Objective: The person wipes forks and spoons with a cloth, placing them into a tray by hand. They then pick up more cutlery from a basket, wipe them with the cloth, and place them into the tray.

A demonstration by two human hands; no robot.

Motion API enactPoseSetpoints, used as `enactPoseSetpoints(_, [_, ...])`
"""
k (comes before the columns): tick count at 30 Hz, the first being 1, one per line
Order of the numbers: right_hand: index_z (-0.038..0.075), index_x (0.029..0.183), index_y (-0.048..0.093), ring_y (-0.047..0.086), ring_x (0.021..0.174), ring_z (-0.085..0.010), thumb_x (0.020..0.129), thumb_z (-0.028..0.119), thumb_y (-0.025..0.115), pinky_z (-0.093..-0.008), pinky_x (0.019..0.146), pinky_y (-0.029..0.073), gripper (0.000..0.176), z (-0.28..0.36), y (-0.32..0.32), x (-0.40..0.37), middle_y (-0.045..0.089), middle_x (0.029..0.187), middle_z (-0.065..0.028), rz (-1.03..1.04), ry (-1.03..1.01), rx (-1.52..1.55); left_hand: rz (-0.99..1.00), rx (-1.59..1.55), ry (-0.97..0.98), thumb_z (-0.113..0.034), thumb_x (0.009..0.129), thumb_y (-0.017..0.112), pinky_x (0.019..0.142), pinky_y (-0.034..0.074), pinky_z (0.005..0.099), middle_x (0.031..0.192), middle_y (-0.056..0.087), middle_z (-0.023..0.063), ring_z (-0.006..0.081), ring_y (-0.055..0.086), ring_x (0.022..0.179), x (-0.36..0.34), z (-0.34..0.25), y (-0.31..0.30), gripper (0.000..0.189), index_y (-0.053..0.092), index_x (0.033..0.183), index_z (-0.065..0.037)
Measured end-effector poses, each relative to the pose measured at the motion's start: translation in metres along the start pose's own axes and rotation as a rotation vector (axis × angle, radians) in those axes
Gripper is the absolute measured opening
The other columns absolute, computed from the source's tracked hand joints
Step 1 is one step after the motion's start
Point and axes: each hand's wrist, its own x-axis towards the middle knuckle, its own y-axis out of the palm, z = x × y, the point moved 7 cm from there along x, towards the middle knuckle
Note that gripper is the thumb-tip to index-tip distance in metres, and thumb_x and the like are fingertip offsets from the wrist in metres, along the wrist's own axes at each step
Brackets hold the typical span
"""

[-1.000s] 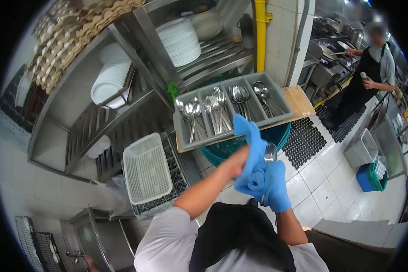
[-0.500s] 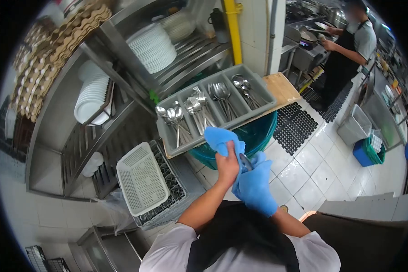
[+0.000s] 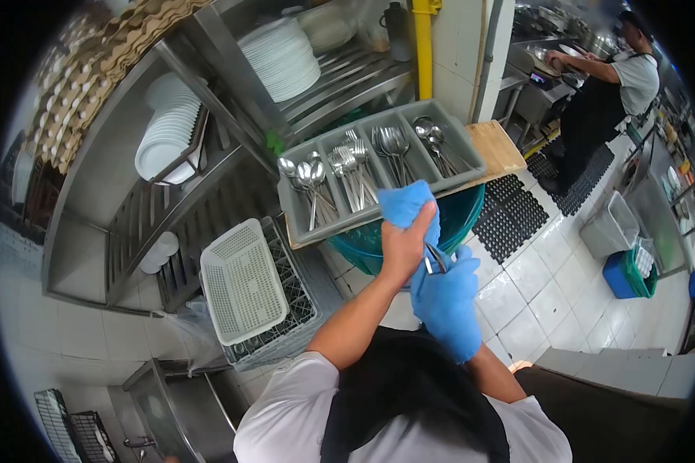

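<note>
My left hand (image 3: 407,248) is bare and closed round a blue cloth (image 3: 406,207). My right hand (image 3: 447,303), in a blue glove, grips metal cutlery (image 3: 436,259) whose handles stick out between the two hands; their other ends are hidden. Just beyond my hands lies a grey cutlery tray (image 3: 340,225) with compartments. Spoons (image 3: 312,174) fill the left one, forks (image 3: 350,167) the one beside it, more forks (image 3: 394,144) the third, and spoons (image 3: 434,137) the right one.
The tray rests on a wooden board (image 3: 496,149) over a green-lined bin (image 3: 463,214). A white basket (image 3: 243,282) sits on a crate at left. White plates (image 3: 279,60) are stacked on steel shelves. A co-worker (image 3: 594,100) stands at the stove, back right.
My hands have shifted slightly right in view, and more of the metal handles shows between them. The whole scene has shifted with the camera. The co-worker's arms have moved.
</note>
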Motion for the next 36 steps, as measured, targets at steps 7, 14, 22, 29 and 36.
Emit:
enactPoseSetpoints(7, [0.000,0.089,0.058,0.061,0.074,-0.0301,0.082,0.028,0.068,-0.0371,0.062,0.050,0.030,-0.025,-0.012,0.000,0.056,0.092,-0.0159,-0.035,0.276,-0.523,0.161,-0.764,-0.531,-0.033,0.096,0.055,0.087,0.050,0.0372,0.105,0.066,0.0081,0.0223,0.064,0.093,0.008,0.008,-0.015,0.037,0.055,0.121,-0.005])
enactPoseSetpoints(14, [0.002,0.092,0.062,0.061,0.080,-0.0303,0.079,0.031,0.070,-0.0364,0.066,0.049,0.032,0.021,-0.001,-0.003,0.058,0.094,-0.0179,0.036,-0.205,-0.512,0.308,-0.560,-0.485,-0.035,0.096,0.054,0.089,0.050,0.0369,0.104,0.065,0.0106,0.0223,0.064,0.094,-0.030,0.035,0.007,0.038,0.057,0.115,-0.003])
enactPoseSetpoints(22, [-0.001,0.114,0.058,0.065,0.082,-0.0271,0.073,0.020,0.070,-0.0348,0.069,0.050,0.048,-0.035,-0.001,-0.004,0.065,0.088,-0.0148,0.131,0.351,-0.378,0.164,-0.370,-0.431,-0.028,0.094,0.060,0.094,0.044,0.0332,0.113,0.060,0.0047,0.0161,0.055,0.106,-0.042,0.053,0.006,0.032,0.057,0.117,-0.005])
enactPoseSetpoints(29, [-0.004,0.108,0.060,0.063,0.074,-0.0248,0.080,0.017,0.063,-0.0365,0.065,0.049,0.035,-0.009,0.006,-0.010,0.065,0.082,-0.0150,0.292,-0.158,-0.453,0.067,-0.382,-0.434,-0.027,0.095,0.060,0.085,0.046,0.0311,0.108,0.061,0.0026,0.0132,0.055,0.097,-0.073,0.061,0.002,0.033,0.057,0.118,-0.004])
enactPoseSetpoints(36, [0.008,0.117,0.049,0.052,0.068,-0.0323,0.074,0.011,0.061,-0.0384,0.059,0.040,0.045,-0.062,0.041,-0.018,0.052,0.083,-0.0145,0.426,-0.231,-0.247,-0.066,-0.252,-0.531,-0.031,0.094,0.060,0.078,0.053,0.0347,0.096,0.064,0.0045,0.0171,0.062,0.085,-0.028,0.060,-0.042,0.028,0.061,0.106,-0.006])
